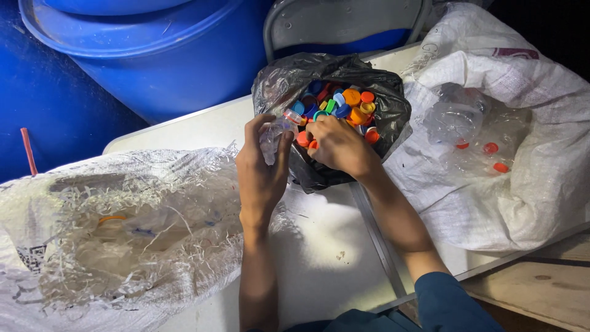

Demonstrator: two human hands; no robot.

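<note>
Clear plastic bottle [275, 136] sits gripped in the left hand [261, 172] beside the black bag [393, 117]; right hand [337, 146] fingers close over caps [344, 101] at the bag's mouth, likely dropping one in.

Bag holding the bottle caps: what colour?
Black plastic bag, glossy, seen in the head view.

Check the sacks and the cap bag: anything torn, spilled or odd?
The woven white sack at the left is frayed, with loose strands all around its open mouth. The black plastic bag of coloured caps shows no spill. The left hand holds a clear plastic bottle.
</note>
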